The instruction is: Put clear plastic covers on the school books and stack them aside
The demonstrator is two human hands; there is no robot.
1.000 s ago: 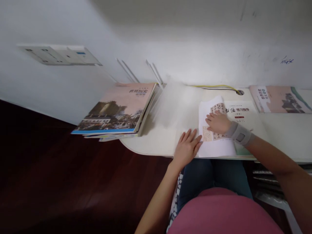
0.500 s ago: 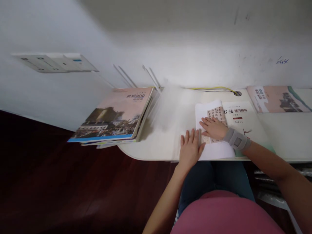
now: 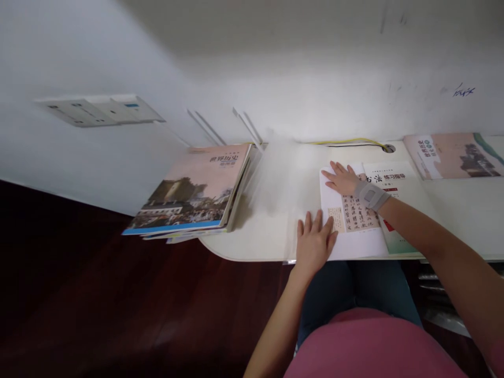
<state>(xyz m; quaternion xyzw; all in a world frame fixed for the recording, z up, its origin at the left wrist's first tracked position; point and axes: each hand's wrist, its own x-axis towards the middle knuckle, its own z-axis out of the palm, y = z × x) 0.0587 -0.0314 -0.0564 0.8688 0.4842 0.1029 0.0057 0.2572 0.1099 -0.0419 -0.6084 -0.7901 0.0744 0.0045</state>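
Observation:
On the white desk lies a calligraphy workbook (image 3: 407, 202) with a pale cover and green lower edge. Its left part is a white page (image 3: 354, 244) printed with brown panels of handwritten characters. My right hand (image 3: 342, 179), with a grey band on the wrist, rests flat on the upper part of that page, fingers spread. Along the page's lower left edge my left hand (image 3: 314, 244) lies palm down, fingers stretched out. To its left, a clear plastic sheet (image 3: 279, 178) is spread on the desk.
A stack of books (image 3: 192, 191) stands at the desk's left end, overhanging its edge. Another history book (image 3: 452, 157) lies at the back right. A yellow cable (image 3: 350, 140) runs along the wall into a desk hole (image 3: 389, 149). Wall sockets (image 3: 102, 110) are at upper left.
My right hand has slid up the page toward its top edge, uncovering more of the printed characters. My left hand stays near the page's lower left edge. The view has shifted slightly.

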